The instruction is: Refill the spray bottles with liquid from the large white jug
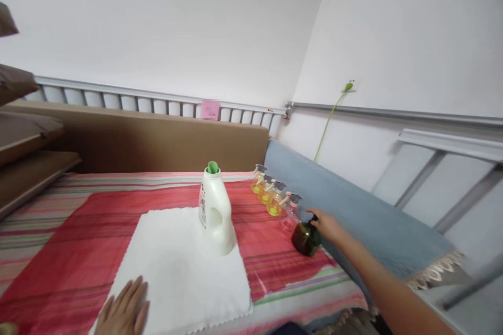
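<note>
My right hand (327,224) is closed around the neck of a dark green pump bottle (305,239), which stands at the near end of a row. Beside it are a clear pump bottle with pink liquid (290,217) and several pump bottles with yellow liquid (274,205). Flat on the near left edge of a white scalloped cloth (176,267) rests my left hand (124,308), fingers extended, holding nothing. A large white jug (217,214) with a handle and a green spout (212,167) stands upright and uncapped on that cloth.
Under everything lies a red striped cloth (70,246). A long cardboard box (165,141) runs along the back before a white radiator (153,105). Brown packages (31,131) are stacked at left. A blue-covered surface (338,193) borders the right, beneath a green cord (328,125).
</note>
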The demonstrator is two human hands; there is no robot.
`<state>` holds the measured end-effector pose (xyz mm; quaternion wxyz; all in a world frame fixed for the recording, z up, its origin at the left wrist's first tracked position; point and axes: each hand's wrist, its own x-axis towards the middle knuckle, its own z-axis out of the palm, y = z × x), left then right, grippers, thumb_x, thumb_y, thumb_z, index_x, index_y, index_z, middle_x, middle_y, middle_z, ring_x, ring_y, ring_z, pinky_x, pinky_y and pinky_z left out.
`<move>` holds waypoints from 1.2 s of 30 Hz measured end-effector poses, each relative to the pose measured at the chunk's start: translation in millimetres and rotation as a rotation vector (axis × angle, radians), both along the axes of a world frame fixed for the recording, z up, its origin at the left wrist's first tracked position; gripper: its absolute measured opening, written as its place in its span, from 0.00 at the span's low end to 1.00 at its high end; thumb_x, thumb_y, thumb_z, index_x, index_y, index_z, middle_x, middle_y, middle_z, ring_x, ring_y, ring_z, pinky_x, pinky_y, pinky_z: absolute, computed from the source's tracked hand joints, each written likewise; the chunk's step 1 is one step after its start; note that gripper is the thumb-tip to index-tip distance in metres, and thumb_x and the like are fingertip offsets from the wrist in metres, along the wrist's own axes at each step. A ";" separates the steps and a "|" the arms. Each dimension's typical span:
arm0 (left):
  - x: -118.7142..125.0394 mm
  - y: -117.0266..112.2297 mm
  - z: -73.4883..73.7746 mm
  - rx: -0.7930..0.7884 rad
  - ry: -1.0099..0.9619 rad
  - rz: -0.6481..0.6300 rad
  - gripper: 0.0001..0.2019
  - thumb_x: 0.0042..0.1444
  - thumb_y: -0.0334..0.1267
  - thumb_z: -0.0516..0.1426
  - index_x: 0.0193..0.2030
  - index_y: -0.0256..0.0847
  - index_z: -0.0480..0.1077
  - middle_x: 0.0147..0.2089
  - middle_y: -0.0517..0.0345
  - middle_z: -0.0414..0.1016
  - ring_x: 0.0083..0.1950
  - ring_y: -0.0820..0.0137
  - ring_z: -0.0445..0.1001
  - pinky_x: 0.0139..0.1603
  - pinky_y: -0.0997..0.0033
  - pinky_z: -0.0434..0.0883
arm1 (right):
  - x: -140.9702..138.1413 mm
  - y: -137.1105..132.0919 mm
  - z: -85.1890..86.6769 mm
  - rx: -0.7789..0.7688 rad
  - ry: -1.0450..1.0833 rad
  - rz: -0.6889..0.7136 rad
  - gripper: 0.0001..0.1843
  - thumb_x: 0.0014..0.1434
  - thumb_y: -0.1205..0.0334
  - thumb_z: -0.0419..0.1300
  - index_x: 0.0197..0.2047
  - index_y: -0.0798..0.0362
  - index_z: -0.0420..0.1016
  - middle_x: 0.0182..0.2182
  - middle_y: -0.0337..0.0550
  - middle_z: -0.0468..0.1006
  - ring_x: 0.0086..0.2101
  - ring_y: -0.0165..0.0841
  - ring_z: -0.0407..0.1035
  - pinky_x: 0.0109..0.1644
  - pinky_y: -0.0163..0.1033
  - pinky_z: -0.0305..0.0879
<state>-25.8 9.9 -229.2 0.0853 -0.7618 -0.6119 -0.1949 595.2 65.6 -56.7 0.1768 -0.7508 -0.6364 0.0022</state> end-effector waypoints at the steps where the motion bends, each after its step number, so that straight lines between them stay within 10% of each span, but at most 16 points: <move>1: 1.4 0.0 -0.5 -0.004 0.006 0.019 0.21 0.55 0.44 0.48 0.53 0.45 0.70 0.59 0.56 0.67 0.60 0.58 0.65 0.58 0.50 0.60 | -0.5 -1.1 2.4 0.011 -0.011 -0.001 0.13 0.61 0.59 0.57 0.48 0.54 0.69 0.48 0.46 0.72 0.44 0.38 0.69 0.48 0.50 0.67; 9: 3.6 1.2 -12.0 0.051 0.011 0.031 0.21 0.57 0.43 0.47 0.55 0.47 0.68 0.61 0.56 0.66 0.61 0.58 0.63 0.59 0.50 0.57 | -33.8 -27.4 19.9 0.221 -0.013 0.043 0.16 0.58 0.62 0.53 0.48 0.59 0.70 0.45 0.55 0.74 0.46 0.45 0.67 0.53 0.54 0.61; 19: 6.8 3.0 -12.1 0.043 0.005 0.033 0.21 0.58 0.41 0.46 0.56 0.45 0.67 0.61 0.55 0.65 0.62 0.57 0.62 0.59 0.48 0.56 | -175.1 -95.1 -70.0 0.150 0.257 0.241 0.17 0.50 0.58 0.54 0.41 0.52 0.77 0.43 0.51 0.79 0.47 0.45 0.70 0.54 0.51 0.63; 29: 9.3 -4.2 -5.4 0.073 0.010 0.029 0.20 0.59 0.38 0.46 0.57 0.47 0.66 0.62 0.56 0.65 0.62 0.59 0.62 0.59 0.50 0.56 | -269.9 5.5 -31.8 0.151 0.663 0.215 0.22 0.56 0.61 0.60 0.53 0.57 0.66 0.53 0.52 0.70 0.52 0.43 0.65 0.55 0.52 0.62; 36: 12.0 -8.1 -7.2 0.132 -0.001 0.029 0.21 0.58 0.36 0.48 0.58 0.48 0.65 0.62 0.57 0.65 0.62 0.62 0.62 0.61 0.55 0.54 | -300.3 44.3 -15.1 0.005 0.766 0.152 0.11 0.60 0.59 0.58 0.44 0.56 0.71 0.41 0.43 0.75 0.38 0.35 0.71 0.42 0.45 0.70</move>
